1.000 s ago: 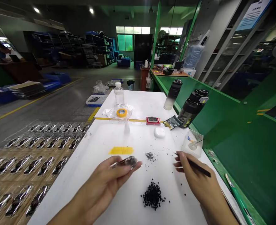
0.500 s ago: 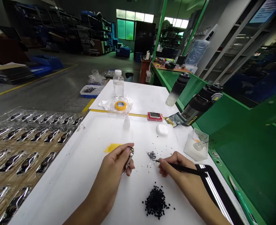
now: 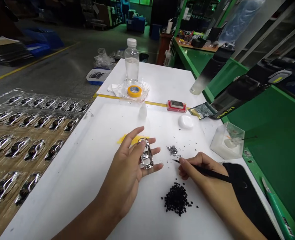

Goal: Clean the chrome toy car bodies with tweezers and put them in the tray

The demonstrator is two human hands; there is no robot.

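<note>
Your hands are apart above the white surface (image 3: pixel 92 156): your open left hand (image 3: pixel 123 173) carries a shiny chrome car-shaped piece (image 3: pixel 145 157) on its fingers, and your right hand (image 3: pixel 200 168) pinches a slender black pick (image 3: pixel 207 173) beside a small heap of grey glittering grains (image 3: pixel 173 150). Off to the right, a clear square plastic box (image 3: pixel 226 142) holds white material and a thin stick, and farther ahead a clear plastic bottle (image 3: pixel 131 63) holds clear liquid.
</note>
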